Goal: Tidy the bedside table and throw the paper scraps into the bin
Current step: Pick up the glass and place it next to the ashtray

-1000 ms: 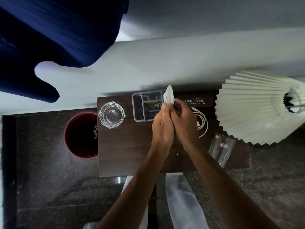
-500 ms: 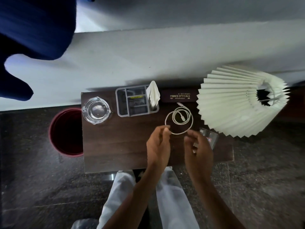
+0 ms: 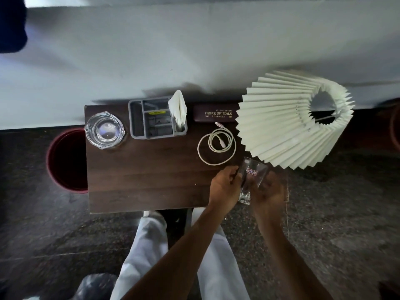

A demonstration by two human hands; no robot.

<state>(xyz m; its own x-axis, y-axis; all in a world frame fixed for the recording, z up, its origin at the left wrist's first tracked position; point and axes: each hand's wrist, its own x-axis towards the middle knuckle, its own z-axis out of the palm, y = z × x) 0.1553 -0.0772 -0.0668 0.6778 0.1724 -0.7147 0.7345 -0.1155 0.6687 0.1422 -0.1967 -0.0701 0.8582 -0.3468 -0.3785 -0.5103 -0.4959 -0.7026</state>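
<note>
Both of your hands are at the drinking glass (image 3: 252, 174), which stands near the front right corner of the bench (image 3: 151, 176), just beside the low rim of the pleated lampshade (image 3: 287, 128). Your left hand (image 3: 225, 187) has its fingers curled against the glass's left wall, gripping it. Your right hand (image 3: 269, 191) is cupped at the other side but blurred, so you cannot tell whether it has really closed on the glass or is only nearing it. Coming at it from two sides makes sense: the glass is tall, smooth and close to the edge, and a one-sided nudge could tip it off or knock it into the shade. The other items look already sorted along the back: the glass ashtray (image 3: 105, 129) at the left, the grey organiser (image 3: 151, 135) next to it, then the dark spectacle case (image 3: 213, 113), with the white cable (image 3: 217, 146) coiled in a loop in front of the case so it takes little room. The only paper you can make out is a white folded piece (image 3: 177, 107) standing upright in the organiser's right-hand compartment. The red bin (image 3: 62, 161) sits on the floor tight against the bench's left edge, handy for dropping scraps, though its inside is too dark to read. Moving the glass back from the edge looks like the step in hand.
</note>
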